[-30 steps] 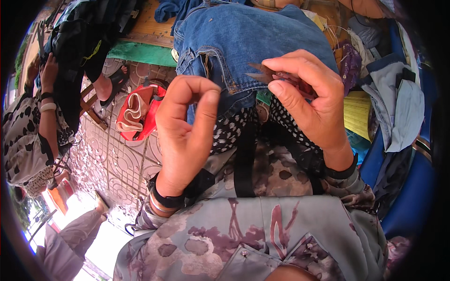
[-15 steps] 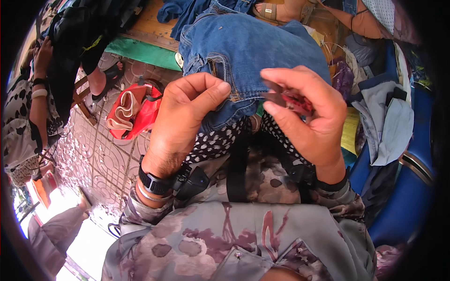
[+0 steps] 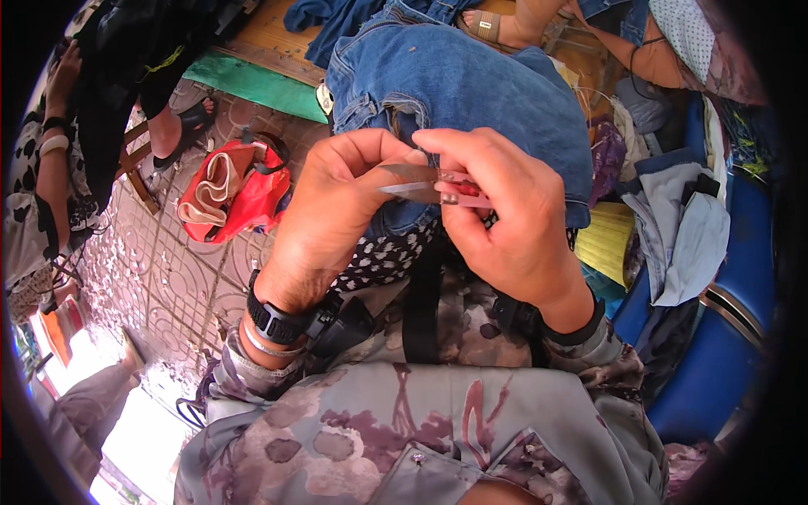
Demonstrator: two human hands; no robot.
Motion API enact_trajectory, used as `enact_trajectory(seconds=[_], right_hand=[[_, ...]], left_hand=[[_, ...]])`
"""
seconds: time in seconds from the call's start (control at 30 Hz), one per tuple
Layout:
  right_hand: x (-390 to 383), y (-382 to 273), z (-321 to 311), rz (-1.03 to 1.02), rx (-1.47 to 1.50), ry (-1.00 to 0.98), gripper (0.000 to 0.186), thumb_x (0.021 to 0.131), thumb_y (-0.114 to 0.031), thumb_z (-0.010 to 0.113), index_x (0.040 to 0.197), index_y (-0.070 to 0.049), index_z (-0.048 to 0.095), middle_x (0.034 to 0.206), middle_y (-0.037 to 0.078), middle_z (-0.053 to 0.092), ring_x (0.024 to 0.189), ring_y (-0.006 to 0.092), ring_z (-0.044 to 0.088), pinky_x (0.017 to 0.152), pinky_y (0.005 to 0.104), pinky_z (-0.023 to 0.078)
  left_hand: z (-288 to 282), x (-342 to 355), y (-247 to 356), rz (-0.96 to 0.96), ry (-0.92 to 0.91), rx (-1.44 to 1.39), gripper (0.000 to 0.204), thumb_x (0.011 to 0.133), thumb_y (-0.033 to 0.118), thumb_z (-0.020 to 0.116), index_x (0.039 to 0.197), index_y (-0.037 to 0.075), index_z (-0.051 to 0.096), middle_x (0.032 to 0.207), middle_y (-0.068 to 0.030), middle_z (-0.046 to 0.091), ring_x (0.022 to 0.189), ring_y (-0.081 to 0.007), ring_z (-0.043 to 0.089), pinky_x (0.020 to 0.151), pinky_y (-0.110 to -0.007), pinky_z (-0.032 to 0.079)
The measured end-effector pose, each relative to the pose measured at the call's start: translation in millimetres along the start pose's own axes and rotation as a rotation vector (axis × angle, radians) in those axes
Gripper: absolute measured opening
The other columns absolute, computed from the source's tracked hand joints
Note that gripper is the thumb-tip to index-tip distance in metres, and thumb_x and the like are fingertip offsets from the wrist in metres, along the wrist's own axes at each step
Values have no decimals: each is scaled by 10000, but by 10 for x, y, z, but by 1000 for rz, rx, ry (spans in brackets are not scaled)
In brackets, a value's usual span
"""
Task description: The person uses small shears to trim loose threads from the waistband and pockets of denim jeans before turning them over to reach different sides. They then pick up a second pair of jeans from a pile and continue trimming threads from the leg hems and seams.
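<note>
Blue denim jeans (image 3: pixel 480 97) lie bunched over my lap, with a frayed pocket or seam edge just beyond my left hand. My right hand (image 3: pixel 513 202) grips a small pair of thread snips (image 3: pixel 412 173) with red-pink handles. Their blades point left and reach the fingertips of my left hand (image 3: pixel 324 198). That hand is closed in a pinch of thumb and forefinger. Whatever sits in the pinch is too small to make out. Both hands hover over the near edge of the denim.
A red bag (image 3: pixel 257 198) with a cream edge lies on the paved floor at left. Folded pale denim (image 3: pixel 686 219) rests by a blue padded surface (image 3: pixel 724 353) at right. A wooden platform (image 3: pixel 261 38) with a green edge stands ahead. Other people sit nearby.
My right hand has moved left with the snips, bringing the blades from the right side up to my left fingertips. My left hand stays pinched in nearly the same place.
</note>
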State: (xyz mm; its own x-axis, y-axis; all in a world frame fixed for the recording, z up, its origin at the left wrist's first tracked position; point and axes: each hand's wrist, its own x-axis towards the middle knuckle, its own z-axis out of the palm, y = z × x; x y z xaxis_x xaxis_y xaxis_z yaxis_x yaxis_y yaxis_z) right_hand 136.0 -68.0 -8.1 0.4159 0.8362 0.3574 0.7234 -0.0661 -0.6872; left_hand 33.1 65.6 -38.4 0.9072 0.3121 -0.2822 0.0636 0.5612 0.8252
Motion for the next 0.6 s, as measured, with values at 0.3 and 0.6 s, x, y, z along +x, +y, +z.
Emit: enact_trajectory(seconds=[0.3, 0.6], right_hand=[[-126, 215, -133, 330, 631, 80, 284, 814, 22, 599, 1096, -19, 592, 860, -13, 578, 739, 16, 497, 653, 160, 425], [-13, 102, -7, -5, 180, 79, 305, 708, 70, 637, 987, -44, 591, 822, 105, 603, 687, 244, 618, 619, 302, 504]], left_hand=[[-14, 22, 20, -69, 10, 38, 91, 848, 116, 633, 847, 25, 624, 754, 26, 581, 674, -36, 479, 635, -185, 377], [-15, 38, -32, -23, -19, -9, 97, 855, 120, 626, 827, 27, 622, 730, 45, 562, 667, -28, 463, 621, -181, 367]])
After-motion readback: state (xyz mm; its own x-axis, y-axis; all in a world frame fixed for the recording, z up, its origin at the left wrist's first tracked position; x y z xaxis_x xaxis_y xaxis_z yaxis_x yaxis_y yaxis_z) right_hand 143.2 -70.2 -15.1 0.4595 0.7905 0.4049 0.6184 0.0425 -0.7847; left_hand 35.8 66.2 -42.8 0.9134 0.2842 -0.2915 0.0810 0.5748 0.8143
